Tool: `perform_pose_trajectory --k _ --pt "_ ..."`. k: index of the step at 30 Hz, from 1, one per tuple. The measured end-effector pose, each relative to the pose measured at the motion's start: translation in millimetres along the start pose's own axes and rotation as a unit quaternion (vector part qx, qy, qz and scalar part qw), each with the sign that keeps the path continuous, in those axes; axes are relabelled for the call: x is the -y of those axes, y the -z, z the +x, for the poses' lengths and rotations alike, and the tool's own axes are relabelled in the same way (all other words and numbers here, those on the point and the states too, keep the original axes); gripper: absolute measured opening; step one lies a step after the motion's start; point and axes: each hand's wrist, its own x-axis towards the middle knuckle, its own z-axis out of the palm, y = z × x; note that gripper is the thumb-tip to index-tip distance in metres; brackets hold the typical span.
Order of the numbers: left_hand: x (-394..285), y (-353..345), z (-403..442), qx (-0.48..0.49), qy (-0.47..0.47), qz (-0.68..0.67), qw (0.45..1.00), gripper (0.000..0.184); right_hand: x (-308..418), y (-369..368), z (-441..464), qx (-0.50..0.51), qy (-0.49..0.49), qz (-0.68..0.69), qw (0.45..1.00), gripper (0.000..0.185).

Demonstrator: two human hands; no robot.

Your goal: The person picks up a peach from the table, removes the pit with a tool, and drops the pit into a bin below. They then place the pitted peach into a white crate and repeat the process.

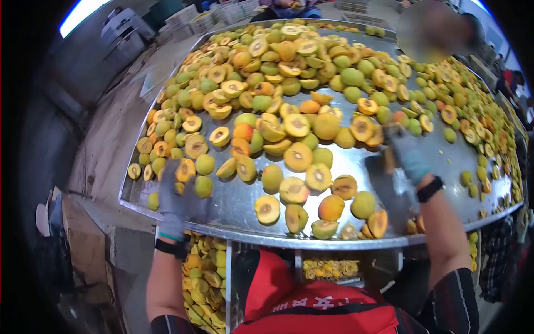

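Note:
Many halved yellow-green fruits (297,156) lie on a shiny metal table (233,214), several with the cut side and pit hollow showing. My left hand (179,192), in a grey glove, is over the table's near left part, beside several fruits. Motion blurs its fingers, and whether it holds anything cannot be made out. My right hand (407,155), also gloved, reaches over the right of the middle, close to fruit halves. Its fingers are smeared too, with something brownish next to them that I cannot identify.
Below the table's near edge (311,242) stand a container of fruit halves (204,278) on the left and a bin of yellow pieces (331,269) in the middle. Co-workers (289,8) are at the far side and right. More fruit is heaped at the far right.

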Motion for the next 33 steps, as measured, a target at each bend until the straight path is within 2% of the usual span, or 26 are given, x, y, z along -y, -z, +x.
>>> perform_pose_trajectory --k 1,2,3,4,5,7,9,11,12,13,14,15,16,17,18,19,22,25,26,27,28,29,30,31,32,33 --pt "47.7 24.7 19.1 -0.02 -0.024 0.194 0.981 0.06 -23.2 11.4 3.0 -0.146 -0.048 0.096 0.983 0.036" --pt "94.3 48.2 37.0 -0.033 -0.047 0.379 0.924 0.064 -103.5 -1.7 34.8 -0.246 0.017 -0.003 0.969 0.042" --pt "108.8 58.6 50.6 -0.032 -0.043 0.384 0.922 0.064 -154.0 -1.6 46.7 -0.324 0.04 -0.041 0.944 0.045" --pt "118.5 63.4 65.3 0.0 0.104 0.363 0.926 0.067 -127.8 24.3 41.8 -0.218 -0.231 0.299 0.9 0.044" --pt "132.4 67.0 79.9 0.034 0.246 0.331 0.91 0.072 -171.9 25.5 62.4 -0.198 -0.351 0.304 0.863 0.039" --pt "226.9 63.7 107.5 0.154 0.198 0.264 0.932 0.076 -212.1 10.0 74.7 -0.214 -0.267 0.535 0.772 0.04" --pt "173.3 31.5 131.3 0.221 0.239 0.155 0.933 0.08 -159.5 16.0 81.8 -0.157 -0.158 0.638 0.737 0.038" --pt "137.6 0.2 154.4 0.227 0.282 0.108 0.926 0.081 -131.6 20.3 104.9 -0.078 -0.109 0.658 0.741 0.033" --pt "135.4 -14.2 166.1 0.232 0.316 0.045 0.919 0.079 -136.6 12.8 124.3 -0.085 -0.14 0.616 0.771 0.032" --pt "121.7 -32.1 176.0 0.235 0.315 0.047 0.918 0.079 -140.8 3.1 144.0 -0.111 0.045 0.414 0.902 0.033" --pt "98.4 -52.6 181.8 0.268 0.225 0.154 0.924 0.077 -82.2 12.9 137.1 -0.076 -0.01 0.463 0.883 0.033" --pt "78.8 -72.4 187.6 0.294 0.128 0.255 0.912 0.076 -71.8 9.1 156.9 0.006 -0.113 0.594 0.796 0.033" --pt "68.4 -89.4 188.6 0.299 0.131 0.253 0.911 0.076 -46.9 3.8 162.1 -0.017 -0.086 0.563 0.822 0.031" --pt "60.0 -102.0 189.1 0.331 0.152 0.152 0.919 0.075 -40.9 -5.1 179.1 0.037 -0.081 0.531 0.842 0.029" --pt "51.8 -110.6 190.5 0.359 0.169 0.051 0.916 0.075 -16.6 -11.8 183.3 0.045 0.006 0.51 0.859 0.028" --pt "44.9 -116.0 191.3 0.36 0.168 0.052 0.916 0.075 -25.6 -29.0 206.4 0.094 0.001 0.484 0.87 0.032" --pt "5.9 -122.6 181.7 0.395 0.063 0.262 0.878 0.076 34.9 -36.4 190.5 0.138 0.035 0.429 0.892 0.039" --pt "-28.8 -127.2 164.7 0.446 0.023 0.273 0.852 0.071 66.8 -44.2 164.8 0.147 0.189 0.351 0.905 0.043" --pt "-44.6 -129.6 159.9 0.5 0.004 0.201 0.843 0.07 69.8 -35.2 154.5 0.158 0.148 0.256 0.942 0.046" --pt "-54.2 -130.7 157.0 0.55 -0.014 0.127 0.826 0.07 77.0 -26.7 145.2 0.219 0.097 0.226 0.944 0.05" --pt "-40.6 -140.7 153.8 0.535 -0.135 0.095 0.828 0.054 78.5 -22.0 139.3 0.218 0.127 0.24 0.937 0.049" --pt "-44.9 -139.8 160.0 0.534 -0.137 0.094 0.829 0.054 75.8 -18.2 135.9 0.217 0.155 0.253 0.93 0.049" --pt "-50.7 -138.8 174.3 0.561 -0.023 0.074 0.824 0.047 70.6 -11.3 144.7 0.218 0.182 0.36 0.889 0.046" --pt "-52.0 -141.0 190.1 0.581 0.09 0.052 0.807 0.041 62.3 1.4 151.8 0.166 0.12 0.374 0.905 0.042" --pt "-32.2 -146.8 207.6 0.479 0.072 0.005 0.875 0.038 48.7 5.1 168.5 0.089 0.135 0.462 0.872 0.042" --pt "-12.7 -154.2 225.7 0.368 0.055 -0.042 0.927 0.034 3.1 0.4 214.7 0.006 -0.024 0.4 0.916 0.044"
